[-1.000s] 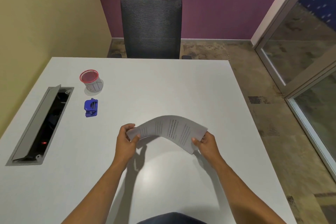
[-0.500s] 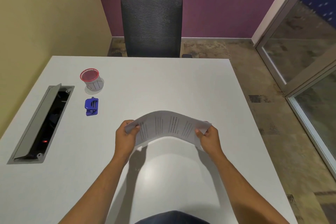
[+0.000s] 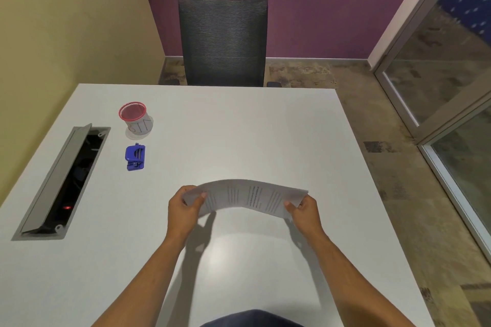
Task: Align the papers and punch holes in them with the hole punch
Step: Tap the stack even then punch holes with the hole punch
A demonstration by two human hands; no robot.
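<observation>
A thin stack of printed papers (image 3: 247,197) arches upward above the white table (image 3: 239,127), held at both short ends. My left hand (image 3: 184,211) pinches the left end and my right hand (image 3: 305,211) pinches the right end. The sheets stand on edge, bowed, with text lines facing me. A small blue hole punch (image 3: 135,157) lies on the table to the left, well apart from both hands.
A red-rimmed mesh cup (image 3: 135,118) stands just beyond the hole punch. An open grey cable hatch (image 3: 62,180) is set into the table's left side. A dark mesh chair (image 3: 223,40) stands at the far edge. Glass doors are at the right.
The papers have turned more upright and level between my hands, with the arch flattening; both hands shifted slightly apart and the right end dropped level with the left.
</observation>
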